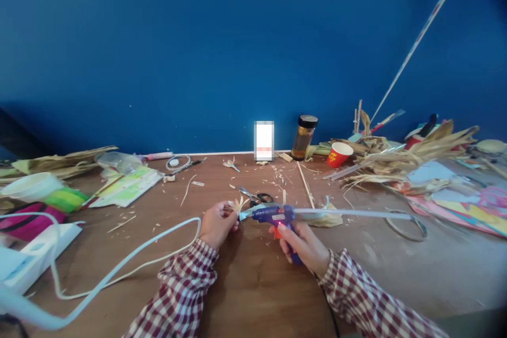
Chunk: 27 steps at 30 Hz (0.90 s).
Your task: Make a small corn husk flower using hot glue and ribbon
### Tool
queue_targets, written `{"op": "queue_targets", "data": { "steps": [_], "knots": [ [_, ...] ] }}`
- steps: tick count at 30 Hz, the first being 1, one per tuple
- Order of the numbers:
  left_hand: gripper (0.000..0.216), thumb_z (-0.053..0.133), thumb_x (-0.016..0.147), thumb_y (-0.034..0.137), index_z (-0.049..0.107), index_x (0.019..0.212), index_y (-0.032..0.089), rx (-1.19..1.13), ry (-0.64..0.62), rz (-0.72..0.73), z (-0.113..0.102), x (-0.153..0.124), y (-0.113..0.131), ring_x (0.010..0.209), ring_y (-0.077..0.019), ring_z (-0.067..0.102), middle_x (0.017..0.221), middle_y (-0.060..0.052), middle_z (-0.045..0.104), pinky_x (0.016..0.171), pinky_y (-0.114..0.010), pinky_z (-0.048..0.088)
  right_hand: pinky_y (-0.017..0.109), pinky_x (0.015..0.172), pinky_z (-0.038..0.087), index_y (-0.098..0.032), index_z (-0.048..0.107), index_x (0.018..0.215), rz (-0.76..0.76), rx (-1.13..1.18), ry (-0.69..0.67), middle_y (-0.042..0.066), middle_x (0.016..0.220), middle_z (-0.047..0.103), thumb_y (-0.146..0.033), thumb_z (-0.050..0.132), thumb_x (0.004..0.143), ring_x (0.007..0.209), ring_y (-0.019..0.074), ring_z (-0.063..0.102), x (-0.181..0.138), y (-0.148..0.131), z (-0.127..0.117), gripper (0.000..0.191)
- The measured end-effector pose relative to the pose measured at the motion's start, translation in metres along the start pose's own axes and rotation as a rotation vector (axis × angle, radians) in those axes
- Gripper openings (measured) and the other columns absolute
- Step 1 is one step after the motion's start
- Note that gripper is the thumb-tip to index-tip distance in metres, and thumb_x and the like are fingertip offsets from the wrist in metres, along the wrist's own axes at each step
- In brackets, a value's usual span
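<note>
My right hand is wrapped round a blue hot glue gun with an orange trigger. A long pale glue stick juts from its back end toward the right. The gun's nozzle points left at a small corn husk flower, pinched in the fingers of my left hand. Whether the nozzle touches the husk I cannot tell. Just behind both hands lie scissors with black handles, partly covered by the flower and the gun.
Dried corn husks pile up at the right, near a red paper cup and a dark-lidded jar. A white cable loops across the left front beside a white power strip. Husk scraps litter the table.
</note>
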<state>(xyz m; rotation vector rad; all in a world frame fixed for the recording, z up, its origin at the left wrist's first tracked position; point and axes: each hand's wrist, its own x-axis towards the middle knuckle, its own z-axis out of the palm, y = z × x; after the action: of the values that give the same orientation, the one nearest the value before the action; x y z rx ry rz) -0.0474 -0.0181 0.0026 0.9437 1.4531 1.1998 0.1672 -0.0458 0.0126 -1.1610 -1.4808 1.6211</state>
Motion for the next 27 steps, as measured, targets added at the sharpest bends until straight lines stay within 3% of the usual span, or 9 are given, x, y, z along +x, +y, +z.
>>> {"op": "queue_targets", "data": {
  "steps": [9, 20, 27],
  "knots": [
    [0.022, 0.067, 0.057, 0.018, 0.059, 0.078, 0.017, 0.109, 0.006, 0.061, -0.0049, 0.0036, -0.0016, 0.040, -0.0111, 0.054, 0.050, 0.004, 0.058, 0.039, -0.021, 0.044, 0.018, 0.039, 0.036, -0.015, 0.057, 0.083, -0.020, -0.193, 0.022, -0.004, 0.057, 0.045, -0.053, 0.042, 0.081, 0.041, 0.0058, 0.043, 0.0078, 0.0005, 0.0005, 0.041],
    [0.017, 0.063, 0.059, 0.014, 0.057, 0.075, 0.016, 0.188, 0.008, 0.058, -0.0014, 0.0015, 0.0018, 0.038, -0.0110, 0.052, 0.048, 0.005, 0.056, 0.039, -0.022, 0.043, 0.019, 0.042, 0.035, -0.015, 0.054, 0.081, -0.053, -0.395, 0.024, 0.000, 0.060, 0.054, -0.053, 0.033, 0.085, 0.045, 0.0083, 0.048, 0.0086, -0.0045, 0.0049, 0.043],
    [0.017, 0.062, 0.061, 0.015, 0.057, 0.078, 0.015, 0.213, -0.004, 0.038, -0.0014, 0.0009, 0.0031, 0.041, -0.0101, 0.053, 0.051, 0.005, 0.055, 0.042, -0.021, 0.045, 0.023, 0.051, 0.038, -0.016, 0.056, 0.080, -0.149, -0.541, 0.040, 0.000, 0.058, 0.055, -0.047, 0.035, 0.087, 0.051, 0.0119, 0.051, 0.0090, -0.0089, 0.0085, 0.039]
  ]
}}
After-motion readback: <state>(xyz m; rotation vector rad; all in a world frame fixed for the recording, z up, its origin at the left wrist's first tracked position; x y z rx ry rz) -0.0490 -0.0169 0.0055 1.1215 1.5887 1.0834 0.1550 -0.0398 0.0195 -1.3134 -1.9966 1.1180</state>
